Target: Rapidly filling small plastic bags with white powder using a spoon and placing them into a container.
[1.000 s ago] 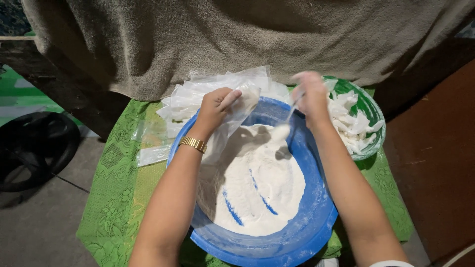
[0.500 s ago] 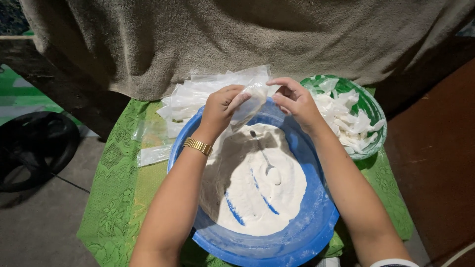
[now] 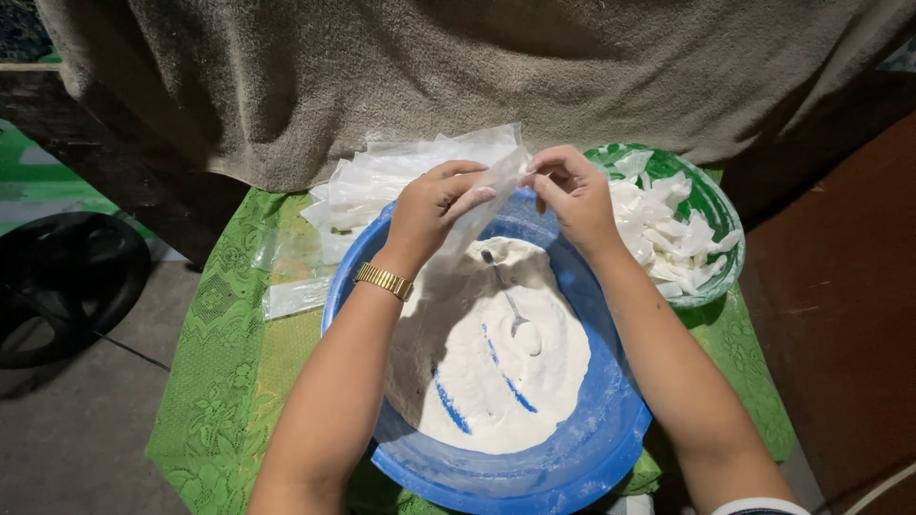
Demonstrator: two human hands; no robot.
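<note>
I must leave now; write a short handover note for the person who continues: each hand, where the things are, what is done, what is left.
Left hand and right hand: both pinch one small clear plastic bag above the far rim of the big round blue plastic basin.
Things: basin holds white powder; a metal spoon lies in it. Stack of clear plastic bags behind the basin; green bowl of filled white packets on the right.
Done: some packets filled.
Left: the held bag appears empty; plenty of powder remains.
</note>
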